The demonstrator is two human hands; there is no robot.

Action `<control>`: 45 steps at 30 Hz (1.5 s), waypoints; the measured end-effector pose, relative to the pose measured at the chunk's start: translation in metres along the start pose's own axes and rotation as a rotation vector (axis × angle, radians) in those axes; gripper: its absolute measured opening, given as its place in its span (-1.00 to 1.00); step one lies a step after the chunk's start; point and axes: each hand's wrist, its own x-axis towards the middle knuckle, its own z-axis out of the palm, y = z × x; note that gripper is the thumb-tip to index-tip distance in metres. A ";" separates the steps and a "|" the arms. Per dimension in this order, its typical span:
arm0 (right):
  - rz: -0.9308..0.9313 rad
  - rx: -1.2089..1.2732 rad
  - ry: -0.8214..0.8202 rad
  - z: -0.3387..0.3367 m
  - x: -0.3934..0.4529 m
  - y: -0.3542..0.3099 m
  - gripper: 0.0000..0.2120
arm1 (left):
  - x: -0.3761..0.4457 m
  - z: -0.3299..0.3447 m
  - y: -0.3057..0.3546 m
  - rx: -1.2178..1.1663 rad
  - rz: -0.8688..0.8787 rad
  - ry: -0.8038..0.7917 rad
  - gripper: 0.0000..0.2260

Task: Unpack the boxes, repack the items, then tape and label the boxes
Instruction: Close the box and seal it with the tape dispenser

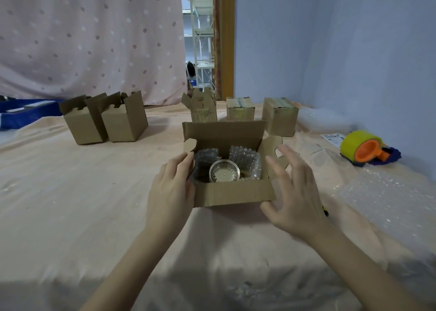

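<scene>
Since the open box point(232, 166) holds glass, whoever shifts it ought to think of it as light cardboard round a fragile load. It sits at the middle of the table point(70, 192), just ahead of the person, with all four flaps standing up and its mouth facing the ceiling. A glass jar point(224, 174) stands upright inside, its round top toward the camera, with two bubble-wrapped bundles point(244, 161) packed behind it at twelve o'clock. The corrugated walls look thin and would give under a squeeze, so I would judge the safest hold to be low on the two side walls, or under the base, never by a flap. Its long axis seems to run from nine to three o'clock, across the person's front.

The left hand point(171, 189) lies flat against the box's nine o'clock wall, fingers straight and the tips touching the side flap, steadying but not clasping. The right hand point(292, 192) hovers at the three o'clock corner with fingers spread and relaxed, holding nothing; whether its thumb touches the front wall I cannot tell.

Two more open boxes point(106, 120) wait at ten o'clock, three others point(240, 109) stand at twelve to one o'clock, one with flaps up, and a tape dispenser point(364, 149) lies well apart at two o'clock, beside loose bubble wrap point(387, 197).
</scene>
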 end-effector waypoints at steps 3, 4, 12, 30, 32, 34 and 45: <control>0.232 0.185 -0.058 0.004 -0.004 0.002 -0.06 | 0.001 0.003 -0.006 0.020 0.013 -0.058 -0.54; 0.316 0.261 -0.112 0.006 -0.004 0.004 0.01 | 0.000 0.004 -0.007 0.018 0.015 -0.068 -0.52; 0.296 0.398 -0.318 0.008 0.032 0.002 -0.23 | 0.024 0.010 -0.013 -0.051 -0.078 -0.217 -0.39; 0.479 0.710 -0.132 0.041 0.072 0.037 -0.80 | 0.056 0.003 -0.036 -0.702 -0.301 -0.229 -0.79; 0.508 0.735 -0.104 0.044 0.075 0.034 -0.88 | 0.060 0.010 -0.030 -0.706 -0.364 -0.126 -0.85; 0.557 0.751 -0.081 0.049 0.077 0.033 -0.94 | 0.064 0.015 -0.027 -0.700 -0.423 -0.060 -0.91; 0.924 1.025 -0.428 0.062 0.083 0.026 -0.33 | 0.076 0.032 -0.024 -0.831 -0.687 -0.272 -0.52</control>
